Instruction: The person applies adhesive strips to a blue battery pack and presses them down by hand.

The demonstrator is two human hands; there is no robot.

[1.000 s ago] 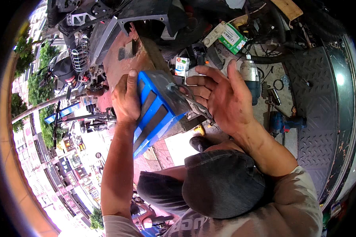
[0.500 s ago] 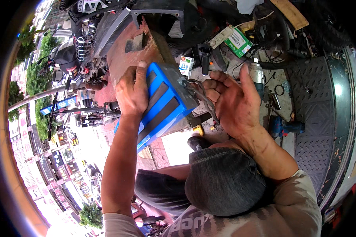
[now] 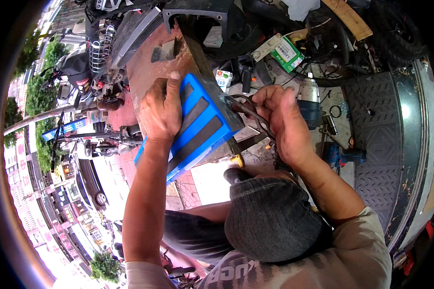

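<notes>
A blue block-shaped battery pack with dark grey stripes rests tilted on the edge of a worn reddish bench. My left hand grips its left side, thumb up along the top edge and the other fingers bent against the bench side. Dark cables come out of the pack's right end, near some clear tape. My right hand is closed at these cables, fingers curled in and thumb raised. Its fingertips are partly hidden, but the cable loop passes into them.
Right of my right hand stands a grey cylindrical power tool; a blue cordless drill lies lower. Beyond are a green-and-white box, a small white carton and a black cylinder. Parked vehicles and a street lie to the left.
My right hand has turned and its spread fingers have drawn in on the cables. The left hand and the battery pack have stayed almost in place.
</notes>
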